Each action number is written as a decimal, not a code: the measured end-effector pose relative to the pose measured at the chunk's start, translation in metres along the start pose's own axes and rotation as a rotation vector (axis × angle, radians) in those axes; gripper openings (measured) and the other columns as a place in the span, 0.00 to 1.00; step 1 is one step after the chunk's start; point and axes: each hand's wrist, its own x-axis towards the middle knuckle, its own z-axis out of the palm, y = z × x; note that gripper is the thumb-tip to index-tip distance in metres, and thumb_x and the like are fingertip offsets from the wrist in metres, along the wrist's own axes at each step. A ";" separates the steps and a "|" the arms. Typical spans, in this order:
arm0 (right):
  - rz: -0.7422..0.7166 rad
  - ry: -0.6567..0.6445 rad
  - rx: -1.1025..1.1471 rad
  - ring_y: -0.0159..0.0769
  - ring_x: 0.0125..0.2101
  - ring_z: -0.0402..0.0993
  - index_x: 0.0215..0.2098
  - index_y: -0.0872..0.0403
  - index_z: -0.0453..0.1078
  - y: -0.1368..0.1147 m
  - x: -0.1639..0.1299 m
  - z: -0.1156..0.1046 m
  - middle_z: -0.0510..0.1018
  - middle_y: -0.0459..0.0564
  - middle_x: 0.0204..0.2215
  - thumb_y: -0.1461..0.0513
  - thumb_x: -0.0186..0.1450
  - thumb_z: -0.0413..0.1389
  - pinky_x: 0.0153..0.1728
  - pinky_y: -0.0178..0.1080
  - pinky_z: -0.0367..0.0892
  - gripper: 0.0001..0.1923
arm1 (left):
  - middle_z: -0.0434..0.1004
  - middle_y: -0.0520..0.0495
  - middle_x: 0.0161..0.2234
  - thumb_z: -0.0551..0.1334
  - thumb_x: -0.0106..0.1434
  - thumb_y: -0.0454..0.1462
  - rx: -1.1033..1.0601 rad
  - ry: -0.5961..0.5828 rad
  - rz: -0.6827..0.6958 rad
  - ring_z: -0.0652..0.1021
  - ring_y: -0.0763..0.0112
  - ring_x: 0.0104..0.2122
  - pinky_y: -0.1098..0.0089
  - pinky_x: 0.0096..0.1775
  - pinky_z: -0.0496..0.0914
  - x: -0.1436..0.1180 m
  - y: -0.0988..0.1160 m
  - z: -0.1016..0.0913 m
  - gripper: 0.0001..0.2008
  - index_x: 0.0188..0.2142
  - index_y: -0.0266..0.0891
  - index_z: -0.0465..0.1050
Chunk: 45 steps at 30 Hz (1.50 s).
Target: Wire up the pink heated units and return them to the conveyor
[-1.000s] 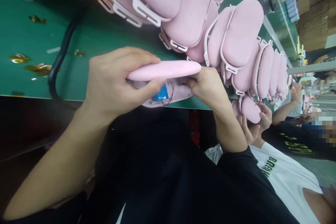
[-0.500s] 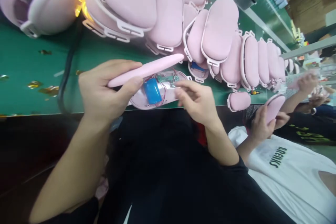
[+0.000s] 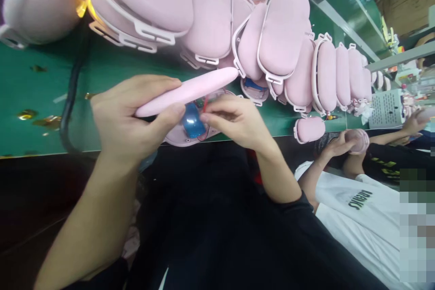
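Here the left hand (image 3: 131, 120) pinches a pink cover (image 3: 188, 91) by its near end, thumb under and fingers curled over the top, so the cover slants up and away from the fingertips toward the heap of pink pads (image 3: 238, 22). Just beneath those fingers lies the open base shell (image 3: 176, 135) on the edge of the green bench (image 3: 41, 90), with a blue battery (image 3: 192, 121) seated in it right beside the left thumb. The right hand (image 3: 236, 120) has its fingers bunched together, fingertips pressed close at the red wire (image 3: 205, 102) just above the battery; whether they actually grip the wire I cannot tell, since the fingers cover it.

The main risk, as I judge it, is the wire. It runs between the right fingertips and the cover's edge, so if the cover comes down while the wire lies outside the shell, it could be nipped in the seam or tugged off its joint. The cover is held only at one end, so it may twist or slip out of the pinch. The shell sits at the bench edge, below both hands, and a push from the right fingers could slide it off. The leaning pads, just beyond the cover's far tip, could be knocked over.
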 end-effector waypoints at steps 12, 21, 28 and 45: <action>-0.206 0.040 -0.541 0.41 0.43 0.78 0.39 0.53 0.81 0.043 0.001 -0.037 0.82 0.50 0.41 0.62 0.72 0.63 0.47 0.44 0.74 0.04 | 0.85 0.42 0.50 0.71 0.67 0.42 0.205 -0.050 0.240 0.84 0.57 0.50 0.55 0.54 0.79 -0.004 -0.008 0.004 0.17 0.52 0.39 0.81; -0.199 0.180 -0.688 0.42 0.42 0.76 0.36 0.50 0.81 0.050 -0.001 -0.021 0.81 0.50 0.38 0.58 0.72 0.64 0.44 0.46 0.70 0.07 | 0.85 0.41 0.49 0.71 0.67 0.41 0.206 -0.059 0.202 0.84 0.56 0.49 0.53 0.54 0.79 -0.006 -0.006 0.003 0.16 0.52 0.38 0.81; -0.300 0.151 -0.716 0.39 0.38 0.77 0.35 0.50 0.78 0.039 -0.006 -0.027 0.80 0.49 0.35 0.62 0.72 0.61 0.41 0.44 0.70 0.06 | 0.83 0.50 0.51 0.69 0.68 0.45 0.142 -0.091 0.029 0.82 0.54 0.51 0.51 0.58 0.77 -0.009 -0.004 0.004 0.13 0.51 0.50 0.81; -0.052 0.380 -0.732 0.36 0.34 0.73 0.29 0.50 0.73 0.037 -0.018 0.002 0.77 0.45 0.29 0.58 0.72 0.60 0.42 0.42 0.65 0.13 | 0.82 0.48 0.53 0.70 0.68 0.42 0.153 -0.086 0.169 0.82 0.54 0.51 0.52 0.55 0.78 -0.009 -0.006 0.002 0.18 0.56 0.49 0.76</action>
